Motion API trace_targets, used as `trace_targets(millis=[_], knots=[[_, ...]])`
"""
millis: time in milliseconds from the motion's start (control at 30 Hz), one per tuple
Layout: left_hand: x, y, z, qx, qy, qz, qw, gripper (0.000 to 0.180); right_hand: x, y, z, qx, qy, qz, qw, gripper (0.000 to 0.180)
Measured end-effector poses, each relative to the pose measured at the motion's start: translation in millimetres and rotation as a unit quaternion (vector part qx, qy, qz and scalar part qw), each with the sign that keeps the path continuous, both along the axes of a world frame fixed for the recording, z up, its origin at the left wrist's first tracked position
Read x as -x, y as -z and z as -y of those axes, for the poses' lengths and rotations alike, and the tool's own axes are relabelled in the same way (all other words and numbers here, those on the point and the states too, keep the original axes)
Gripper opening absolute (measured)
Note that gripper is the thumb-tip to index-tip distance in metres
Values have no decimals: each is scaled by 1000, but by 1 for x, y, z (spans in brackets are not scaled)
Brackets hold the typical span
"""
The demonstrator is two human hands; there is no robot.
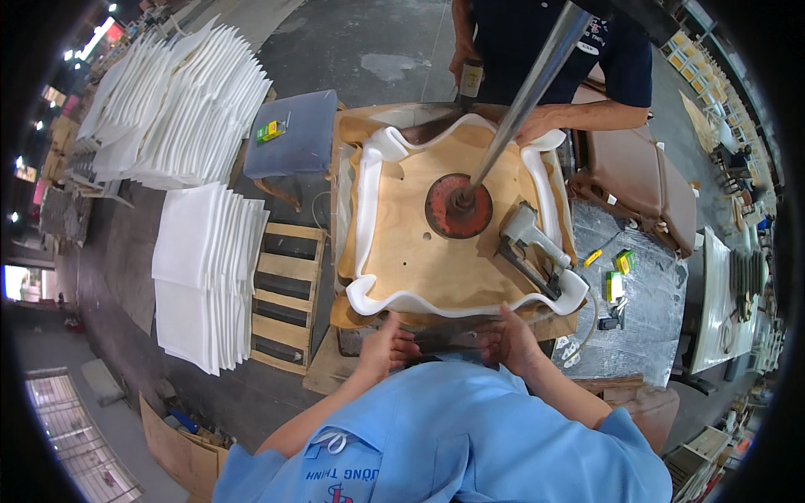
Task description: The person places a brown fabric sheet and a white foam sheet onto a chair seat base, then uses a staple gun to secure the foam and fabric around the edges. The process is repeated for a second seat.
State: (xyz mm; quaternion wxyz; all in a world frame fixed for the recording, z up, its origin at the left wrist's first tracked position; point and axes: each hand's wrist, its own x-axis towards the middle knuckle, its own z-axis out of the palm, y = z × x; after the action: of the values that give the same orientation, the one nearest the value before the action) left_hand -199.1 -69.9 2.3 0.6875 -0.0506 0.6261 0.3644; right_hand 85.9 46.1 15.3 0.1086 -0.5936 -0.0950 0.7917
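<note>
Both hands are at the near edge of a wooden seat panel (402, 218) that lies on white foam (366, 210) and brown cover material (348, 314). My left hand (388, 349) is by the near left corner, thumb up and fingers loosely bent and apart. Opposite it, my right hand (510, 344) has its thumb raised near the foam and its fingers loosely bent inward. Nothing shows in either palm. A round red press foot (459, 207) on a metal rod (528, 92) bears on the panel. A staple gun (528, 239) rests on the panel's right side.
Across the table, a co-worker's hand grips another tool (471, 80); their other hand touches the far foam edge. White foam sheets (205, 268) are stacked at left, beside a wooden pallet (285, 293) and a blue padded seat (293, 134). Brown cushions (633, 172) and small boxes (616, 285) lie right.
</note>
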Motion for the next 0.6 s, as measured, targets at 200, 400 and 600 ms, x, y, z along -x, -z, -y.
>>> trace_targets(millis=[200, 400, 600], knots=[[11, -2, -37, 8, -9, -83, 996, 45, -18, 7, -14, -13, 59, 47, 997, 57], [3, -14, -48, 65, 31, -23, 997, 51, -34, 14, -26, -23, 28, 81, 996, 72], [-4, 1, -48, 26, 4, -86, 996, 56, -37, 16, -25, -139, -65, 130, 980, 60]])
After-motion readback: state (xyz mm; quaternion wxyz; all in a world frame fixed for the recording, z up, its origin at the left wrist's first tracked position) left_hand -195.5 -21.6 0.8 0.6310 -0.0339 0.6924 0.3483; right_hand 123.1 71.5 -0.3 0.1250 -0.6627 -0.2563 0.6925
